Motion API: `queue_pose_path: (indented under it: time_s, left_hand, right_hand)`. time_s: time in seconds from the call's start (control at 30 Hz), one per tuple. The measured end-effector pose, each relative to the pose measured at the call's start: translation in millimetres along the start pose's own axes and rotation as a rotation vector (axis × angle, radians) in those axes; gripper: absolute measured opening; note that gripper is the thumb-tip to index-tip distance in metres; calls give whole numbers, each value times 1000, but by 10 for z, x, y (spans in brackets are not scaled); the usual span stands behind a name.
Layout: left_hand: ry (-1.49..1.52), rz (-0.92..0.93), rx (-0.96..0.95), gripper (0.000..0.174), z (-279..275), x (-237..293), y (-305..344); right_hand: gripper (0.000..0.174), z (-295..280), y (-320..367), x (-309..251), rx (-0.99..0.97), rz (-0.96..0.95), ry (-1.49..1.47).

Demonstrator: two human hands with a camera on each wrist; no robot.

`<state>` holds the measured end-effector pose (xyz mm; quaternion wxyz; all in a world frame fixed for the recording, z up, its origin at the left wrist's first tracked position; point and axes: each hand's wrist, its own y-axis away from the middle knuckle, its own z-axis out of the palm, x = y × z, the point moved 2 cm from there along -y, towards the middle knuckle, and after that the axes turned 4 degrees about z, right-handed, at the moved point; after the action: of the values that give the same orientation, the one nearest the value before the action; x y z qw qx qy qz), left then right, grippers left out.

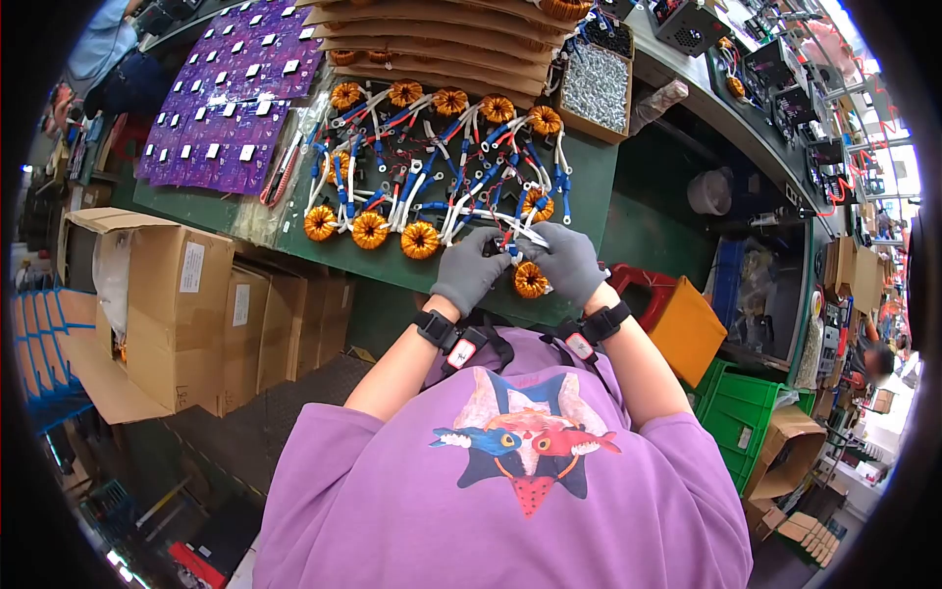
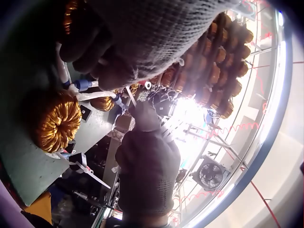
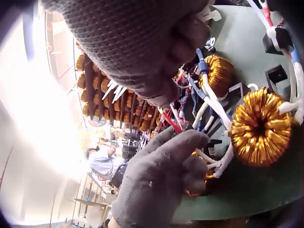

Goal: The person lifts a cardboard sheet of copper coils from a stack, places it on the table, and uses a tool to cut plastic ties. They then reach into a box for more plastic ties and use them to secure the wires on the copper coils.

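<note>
Both hands wear grey gloves and meet at the bench's near edge, over a copper-wound toroidal coil (image 1: 530, 281) with sleeved wire leads. My left hand (image 1: 469, 271) pinches the coil's leads near a red-sleeved wire (image 3: 171, 122). Close beside it, my right hand (image 1: 569, 263) pinches a thin white strip (image 2: 131, 96) like a cable tie. More white strips (image 3: 114, 90) fan out from the right hand. The fingertips partly cover the leads between them. Another coil (image 3: 262, 127) shows large next to the hands in the right wrist view.
Rows of similar coils (image 1: 420, 240) with tangled leads cover the green bench (image 1: 595, 175). Behind them stand stacked cardboard layers (image 1: 432, 44) and a box of small metal parts (image 1: 595, 86). Purple circuit boards (image 1: 221, 108) and a red-handled cutter (image 1: 283, 169) lie left.
</note>
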<state>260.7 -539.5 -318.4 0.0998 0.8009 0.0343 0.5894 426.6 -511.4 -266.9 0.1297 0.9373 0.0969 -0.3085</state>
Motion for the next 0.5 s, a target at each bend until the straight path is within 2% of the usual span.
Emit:
queue_pose_path:
  time_s: [0.17,0.23,0.27,0.33,0.4,0.43,0.5]
  left_hand:
    - [-157,44,14,40,-29,153,11]
    - [-165,44,32,39,-37,119,-14]
    - [-175,68,22,39,-41,53,-32]
    - [-184,91,14,39,-69,46,-54]
    - [-465,61,-37,37,-114,137,-77]
    - [-464,61,-35,37,-121,133,-90]
    - [-474,-67,-84,36,-135,95,-113]
  right_hand:
    - [26,234,-92,-8,27,-38,91]
    - [28,256,-120,19,-10,45,-62]
    - [31,230,-120,0,-35,82,-47]
    - [33,247,-108,14,-36,78,-110]
    - [35,260,-106,39,-39,73,-171]
    - [39,266,-117,52,-65,89,-197]
    - [43,299,-133,51,-91,103,-224]
